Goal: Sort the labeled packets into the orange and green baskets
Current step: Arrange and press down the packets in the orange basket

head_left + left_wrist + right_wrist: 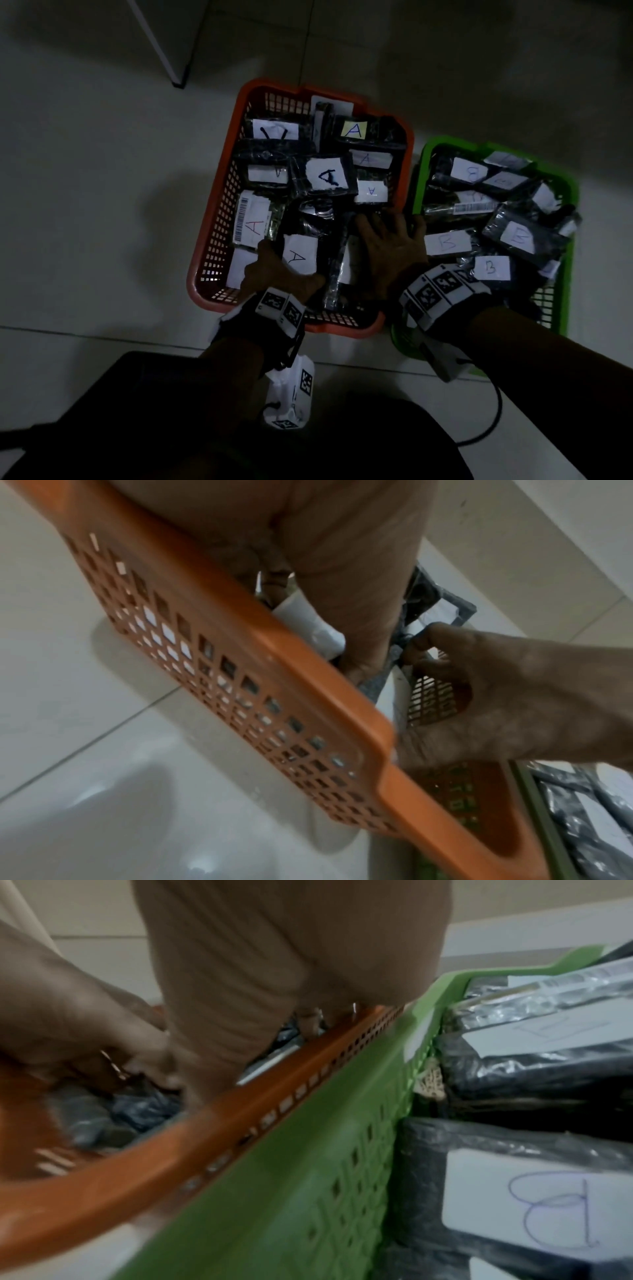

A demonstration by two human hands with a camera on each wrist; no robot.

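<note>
The orange basket (205, 236) (274, 656) (137, 1164) holds several dark packets with white "A" labels. To its right, touching it, the green basket (419, 178) (308, 1150) holds several packets marked "B" (489, 267) (548, 1204). My left hand (274, 274) (342, 561) (85, 1015) reaches into the orange basket's near left corner, fingers curled on a packet labelled "A" (299, 258). My right hand (390, 246) (514, 696) (291, 947) lies with spread fingers on the dark packets by the orange basket's right wall.
Both baskets stand on a pale tiled floor (85, 205). A white slanted furniture leg (154, 37) is at the back left. A dark cable (493, 411) loops on the floor near my right forearm. Dark clothing (171, 428) fills the bottom of the head view.
</note>
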